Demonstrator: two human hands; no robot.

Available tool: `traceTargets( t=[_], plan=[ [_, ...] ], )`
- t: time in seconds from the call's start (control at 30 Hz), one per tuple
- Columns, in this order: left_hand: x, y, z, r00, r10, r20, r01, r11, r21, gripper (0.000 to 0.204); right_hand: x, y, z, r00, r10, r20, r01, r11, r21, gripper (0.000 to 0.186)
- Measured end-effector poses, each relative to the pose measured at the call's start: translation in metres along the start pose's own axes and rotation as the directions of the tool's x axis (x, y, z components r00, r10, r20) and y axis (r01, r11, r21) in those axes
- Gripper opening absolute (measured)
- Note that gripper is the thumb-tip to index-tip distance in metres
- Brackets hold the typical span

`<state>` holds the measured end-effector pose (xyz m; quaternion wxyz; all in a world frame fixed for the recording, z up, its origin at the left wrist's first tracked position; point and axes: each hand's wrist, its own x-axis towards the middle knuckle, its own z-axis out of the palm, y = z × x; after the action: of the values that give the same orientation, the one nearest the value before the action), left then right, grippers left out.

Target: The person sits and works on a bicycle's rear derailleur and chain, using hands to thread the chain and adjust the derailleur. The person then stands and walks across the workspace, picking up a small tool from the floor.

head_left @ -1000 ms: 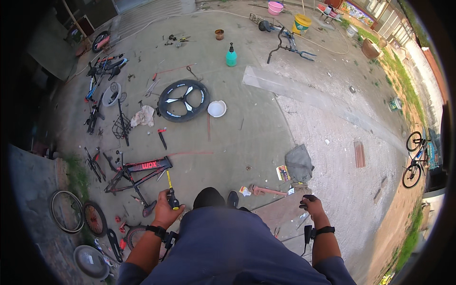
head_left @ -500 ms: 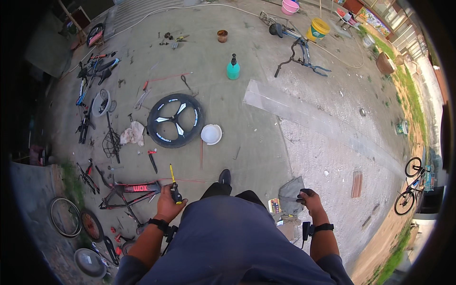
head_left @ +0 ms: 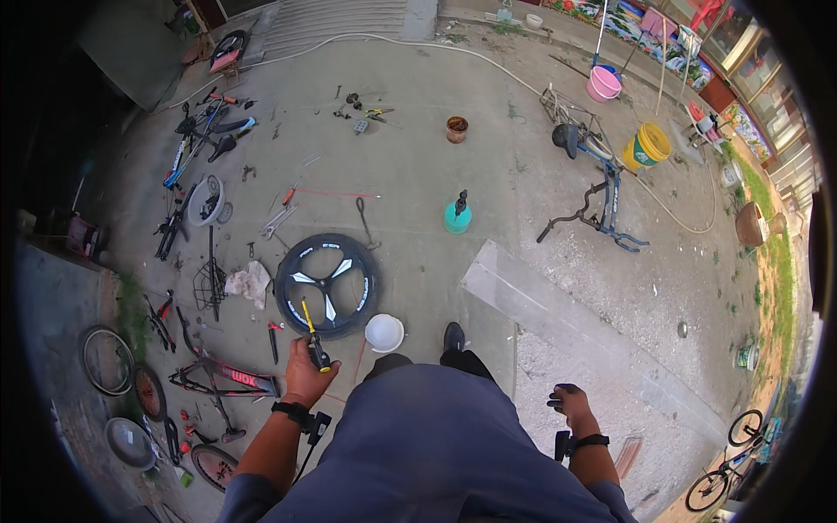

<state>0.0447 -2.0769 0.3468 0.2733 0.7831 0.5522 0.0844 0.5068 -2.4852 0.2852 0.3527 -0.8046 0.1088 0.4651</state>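
My left hand [head_left: 305, 373] is closed around a yellow-and-black screwdriver [head_left: 320, 356], its yellow shaft pointing away from me. Ahead of that hand lies a black bicycle wheel [head_left: 324, 284] with three white-marked spokes, flat on the concrete. Beside the wheel stands a white bowl [head_left: 384, 333]. A dark bicycle frame [head_left: 228, 376] with a red section rests to the left of my left hand. My right hand [head_left: 571, 401] hangs on the other side of my body, its dark-tipped fingers bent and slightly apart, and I see nothing in them.
A turquoise spray bottle [head_left: 457, 218] and a rusty can [head_left: 456, 130] stand ahead. A blue bicycle frame [head_left: 610, 205] lies to the right, near a yellow bucket [head_left: 646, 146] and pink bucket [head_left: 603, 84]. A long pale strip [head_left: 575, 322] crosses the ground. Bike parts crowd the left.
The wheel, bowl and spray bottle have come nearer in view, and a foot has shifted right. A grey sheet and box by my right hand have left view. The screwdriver stays in my left hand.
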Motion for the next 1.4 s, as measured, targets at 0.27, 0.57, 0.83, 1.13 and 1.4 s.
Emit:
traceTargets(
  t=[0.27, 0.57, 0.83, 1.13, 1.4],
  plan=[
    [0.084, 0.049, 0.005, 0.981, -0.194, -0.006, 0.194, 0.981, -0.002, 0.082, 0.125, -0.289, 0.024, 0.948, -0.306, 0.091, 0.31, 0.95, -0.028, 0.033],
    [0.293, 0.041, -0.014, 0.945, -0.317, -0.074, 0.311, 0.947, -0.086, 0.082, 0.217, -0.493, 0.159, 0.963, -0.182, 0.2, 0.221, 0.955, -0.196, 0.031],
    [0.478, 0.024, -0.103, 0.892, -0.402, -0.208, 0.386, 0.915, -0.116, 0.08, 0.257, -0.684, 0.314, 0.936, -0.138, 0.325, 0.252, 0.907, -0.338, 0.034],
    [0.679, 0.012, -0.138, 0.809, -0.52, -0.273, 0.505, 0.853, -0.128, 0.078, 0.37, -0.914, 0.483, 0.899, -0.108, 0.425, 0.318, 0.827, -0.463, 0.031],
    [0.815, 0.007, -0.189, 0.681, -0.665, -0.306, 0.643, 0.743, -0.184, 0.08, 0.413, -1.151, 0.651, 0.831, -0.162, 0.533, 0.461, 0.736, -0.496, 0.03]
  ],
)
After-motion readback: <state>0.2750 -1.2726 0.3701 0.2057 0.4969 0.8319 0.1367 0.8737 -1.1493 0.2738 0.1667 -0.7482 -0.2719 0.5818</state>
